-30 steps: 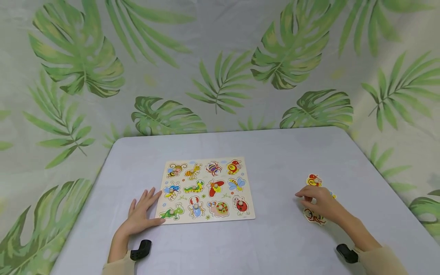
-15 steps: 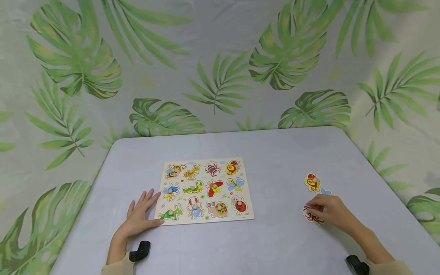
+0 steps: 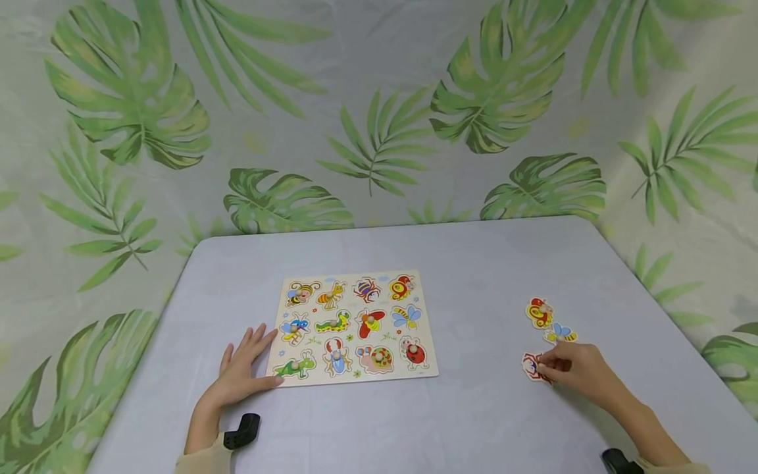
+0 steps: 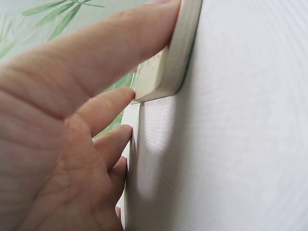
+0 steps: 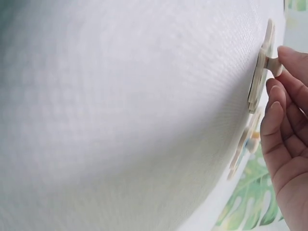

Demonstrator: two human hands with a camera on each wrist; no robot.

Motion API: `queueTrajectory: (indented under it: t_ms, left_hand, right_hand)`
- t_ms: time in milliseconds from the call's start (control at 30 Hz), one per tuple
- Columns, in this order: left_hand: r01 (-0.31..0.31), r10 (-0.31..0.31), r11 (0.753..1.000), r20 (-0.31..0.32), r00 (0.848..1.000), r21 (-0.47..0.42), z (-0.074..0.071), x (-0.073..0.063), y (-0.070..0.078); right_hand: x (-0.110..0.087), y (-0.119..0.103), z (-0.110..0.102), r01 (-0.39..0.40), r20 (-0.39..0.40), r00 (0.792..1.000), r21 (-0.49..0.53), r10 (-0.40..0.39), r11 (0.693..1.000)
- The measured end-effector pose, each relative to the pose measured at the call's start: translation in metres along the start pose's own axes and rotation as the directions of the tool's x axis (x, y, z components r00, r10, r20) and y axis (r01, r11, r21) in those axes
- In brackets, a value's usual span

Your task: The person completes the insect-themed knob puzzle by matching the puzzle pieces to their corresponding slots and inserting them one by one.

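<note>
A wooden peg puzzle board [image 3: 351, 384] with bug pictures lies left of the table's middle. My left hand [image 3: 239, 372] rests at its left edge, fingers spread and straight. The thumb [image 4: 120, 43] touches the board's front corner in the left wrist view. On the right, my right hand [image 3: 577, 372] pinches the knob [image 5: 274, 66] of a spider puzzle piece [image 3: 531, 366] between thumb and fingertips. That piece lies on or just above the tabletop; I cannot tell which. My fingers cover its right part in the head view.
Beyond the right hand lie a dragonfly-like piece [image 3: 560, 334] with blue wings and a red-and-yellow butterfly piece [image 3: 539, 313]. Several pegged pieces sit in the board. A white cloth [image 3: 474, 421] covers the table, and a leaf-print curtain [image 3: 379, 66] hangs behind.
My right hand has come down toward me from above the loose pieces and taken the spider piece's knob. The dragonfly-like piece is now uncovered. My left hand stays at the board.
</note>
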State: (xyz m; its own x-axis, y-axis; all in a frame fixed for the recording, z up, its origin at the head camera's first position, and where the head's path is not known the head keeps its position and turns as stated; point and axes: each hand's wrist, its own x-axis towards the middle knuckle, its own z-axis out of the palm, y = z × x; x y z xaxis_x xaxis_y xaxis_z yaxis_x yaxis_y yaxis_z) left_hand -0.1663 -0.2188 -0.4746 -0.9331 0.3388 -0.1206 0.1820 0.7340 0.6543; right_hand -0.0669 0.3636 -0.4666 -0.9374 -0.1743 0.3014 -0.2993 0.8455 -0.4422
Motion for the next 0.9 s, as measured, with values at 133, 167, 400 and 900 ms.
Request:
queueTrajectory:
  t_ms: [133,167,400,900]
  left_hand:
    - [0.000,0.000,1.000,-0.001,1.000,0.002,0.000,-0.001,0.000]
    - [0.001,-0.001,1.000,-0.001,1.000,0.002,0.000,-0.001,-0.001]
    - [-0.001,0.001,1.000,-0.005,1.000,0.002,0.001,-0.003,0.000]
    - [-0.006,0.006,1.000,-0.006,1.000,0.007,0.000,-0.002,0.001]
  right_hand:
    - [0.000,-0.002,0.000,-0.095,0.054,0.994,0.004,0.095,0.995]
    - [0.001,-0.003,0.000,-0.118,0.070,0.991,0.002,0.118,0.993]
    - [0.003,-0.009,-0.001,-0.207,0.158,0.965,-0.026,0.208,0.978]
    - [0.009,-0.013,-0.005,-0.148,0.117,0.981,-0.046,0.152,0.988]
